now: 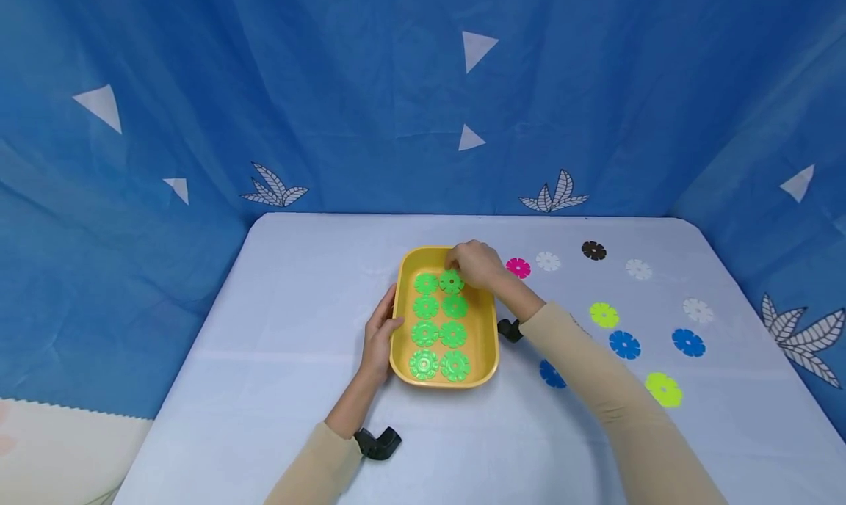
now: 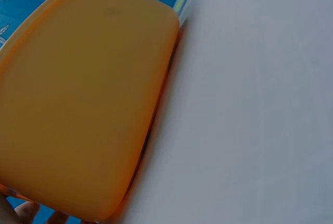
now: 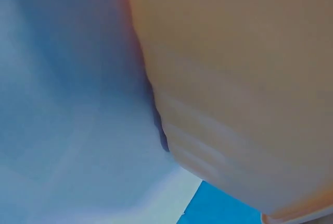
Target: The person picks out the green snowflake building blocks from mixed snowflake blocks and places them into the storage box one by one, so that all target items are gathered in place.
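Observation:
A yellow plastic tray (image 1: 487, 373) stands on the white table, its long sides running away from me. My left hand (image 1: 378, 347) grips its left wall, thumb over the rim and fingers along the outside; a few fingertips (image 2: 27, 211) show under the tray's end in the left wrist view. Inside lie several green flower-shaped plastic discs (image 1: 425, 334) in two columns. Reaching over the far right corner, my right hand (image 1: 477, 263) pinches the farthest right-hand green disc (image 1: 452, 282) with its fingertips. The tray's outer wall (image 3: 244, 88) fills much of the right wrist view.
Loose discs lie spread on the table to the right: a pink one (image 1: 518, 268), a black one (image 1: 593, 250), several white ones (image 1: 638, 269), blue ones (image 1: 689, 342) and yellow-green ones (image 1: 604, 315). My right sleeve (image 1: 595, 380) crosses above that side. A blue cloth (image 1: 396, 86) hangs behind the table.

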`<act>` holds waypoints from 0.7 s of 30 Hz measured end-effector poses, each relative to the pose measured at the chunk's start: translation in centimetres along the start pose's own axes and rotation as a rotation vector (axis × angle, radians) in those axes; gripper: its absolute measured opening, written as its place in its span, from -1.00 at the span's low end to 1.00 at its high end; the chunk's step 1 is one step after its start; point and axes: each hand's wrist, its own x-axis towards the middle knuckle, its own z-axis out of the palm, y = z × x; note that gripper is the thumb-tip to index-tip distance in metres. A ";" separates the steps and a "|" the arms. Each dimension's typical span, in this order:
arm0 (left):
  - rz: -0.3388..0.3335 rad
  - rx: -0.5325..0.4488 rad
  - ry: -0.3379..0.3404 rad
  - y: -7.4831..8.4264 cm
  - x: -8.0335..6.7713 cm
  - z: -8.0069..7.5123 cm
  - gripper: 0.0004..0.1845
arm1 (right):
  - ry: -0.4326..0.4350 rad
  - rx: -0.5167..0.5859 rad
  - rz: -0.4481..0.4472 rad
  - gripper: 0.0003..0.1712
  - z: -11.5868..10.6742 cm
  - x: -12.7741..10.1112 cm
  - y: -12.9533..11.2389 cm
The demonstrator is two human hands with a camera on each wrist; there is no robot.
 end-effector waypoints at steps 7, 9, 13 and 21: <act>0.003 0.006 0.004 0.0 -0.1 0.0 -0.33 | 0.009 -0.040 0.022 -0.74 0.3 0.1 -0.2; 0.002 0.001 0.004 0.0 -0.1 0.0 -0.33 | 0.003 -0.044 0.032 -0.72 0.4 0.2 -0.3; -0.001 -0.012 0.002 -0.1 -0.1 0.0 -0.33 | -0.002 -0.051 0.042 -0.70 0.7 0.3 -0.3; 0.002 0.001 -0.001 0.0 -0.1 -0.1 -0.33 | 0.048 -0.107 0.017 -0.66 1.0 0.1 -0.4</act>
